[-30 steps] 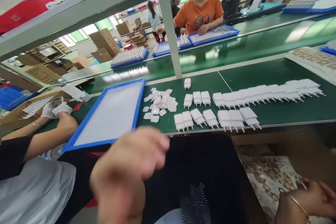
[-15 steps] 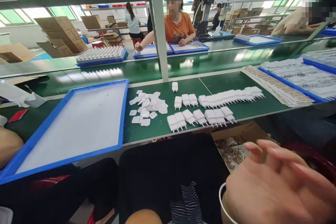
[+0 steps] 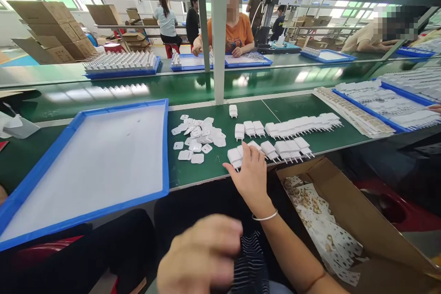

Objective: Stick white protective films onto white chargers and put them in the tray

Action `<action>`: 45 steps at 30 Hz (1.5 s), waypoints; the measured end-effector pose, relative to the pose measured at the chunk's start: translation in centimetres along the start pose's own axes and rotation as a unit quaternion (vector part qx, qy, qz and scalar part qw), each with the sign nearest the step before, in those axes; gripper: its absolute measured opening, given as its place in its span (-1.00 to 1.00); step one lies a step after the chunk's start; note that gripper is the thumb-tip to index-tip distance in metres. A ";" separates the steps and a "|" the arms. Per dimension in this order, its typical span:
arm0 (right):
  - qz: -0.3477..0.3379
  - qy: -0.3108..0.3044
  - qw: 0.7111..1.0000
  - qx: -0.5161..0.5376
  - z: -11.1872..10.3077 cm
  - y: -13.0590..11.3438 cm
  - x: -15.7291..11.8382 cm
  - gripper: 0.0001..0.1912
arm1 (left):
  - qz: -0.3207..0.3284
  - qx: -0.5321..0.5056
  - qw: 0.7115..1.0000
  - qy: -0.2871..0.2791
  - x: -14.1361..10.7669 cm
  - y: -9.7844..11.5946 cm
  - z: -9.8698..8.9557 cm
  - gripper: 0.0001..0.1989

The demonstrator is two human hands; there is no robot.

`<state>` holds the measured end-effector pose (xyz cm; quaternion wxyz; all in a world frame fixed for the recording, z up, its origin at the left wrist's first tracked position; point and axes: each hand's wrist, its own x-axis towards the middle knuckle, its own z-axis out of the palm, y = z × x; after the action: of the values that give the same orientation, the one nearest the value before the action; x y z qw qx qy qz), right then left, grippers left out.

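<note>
Right hand [image 3: 253, 170]: thumb spread wide from fingers, fingertips at left end of the front row of white plugs [image 3: 284, 149]; contact not clear. Left hand [image 3: 203, 255]: blurred, fingers part-curled, low in front of the bench [image 3: 193, 177] edge; can't tell if it holds anything. More plugs in a line behind, one alone at the back. Loose white tabs [image 3: 203, 135] left of plugs, then blue-rimmed tray [image 3: 103, 161]. Label sheets [image 3: 358, 117] right of plugs, beside another tray [image 3: 365, 109] holding plugs. Open carton [image 3: 351, 197] below bench edge, scraps [image 3: 313, 204] inside. Orange-shirted person [image 3: 241, 32] across.
</note>
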<state>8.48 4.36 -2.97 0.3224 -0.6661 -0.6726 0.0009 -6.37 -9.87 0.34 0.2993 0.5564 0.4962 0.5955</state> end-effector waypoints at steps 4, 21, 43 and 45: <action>0.043 -0.006 0.998 -0.047 0.7 -1.0 0.2 -0.40 | -0.062 -0.011 0.998 -0.024 4.2 -2.3 2.3 -0.76; 0.042 -0.015 0.826 0.563 -1.7 1.1 0.7 -0.25 | -0.198 0.032 0.980 0.011 7.5 -3.3 3.4 -0.42; 0.222 -0.506 0.326 0.767 -1.0 3.6 -2.9 -0.47 | -0.067 -0.129 0.964 -0.222 6.6 -2.2 4.4 -0.31; 0.217 -0.519 0.323 0.761 -0.9 3.2 -3.1 -0.49 | -0.059 -0.114 0.962 -0.243 6.6 -2.0 3.9 -0.42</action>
<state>11.43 1.57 -4.94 0.2622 -0.1153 -0.2397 0.9276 -4.34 -2.17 0.43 0.5066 0.6163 0.3693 0.4766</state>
